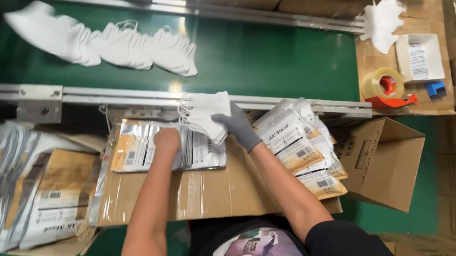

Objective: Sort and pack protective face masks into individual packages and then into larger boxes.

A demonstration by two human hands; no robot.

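left hand (166,140) bare, fingers clamped on silver foil pouch (137,151) lying on cardboard surface (190,193) | right hand (237,126) grey-gloved, fingers pinching stack of white masks (205,113) at pouch's right end, near conveyor rail (100,94) | filled pouches (305,149) piled right | more masks (118,44) far on green belt (265,54)

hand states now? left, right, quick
Left hand: closed, pressing on the silver pouch lying on the cardboard.
Right hand, grey-gloved: gripping the stack of white masks over the pouch.

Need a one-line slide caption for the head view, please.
Gloved right hand holds white masks over a foil pouch steadied by the bare left hand.
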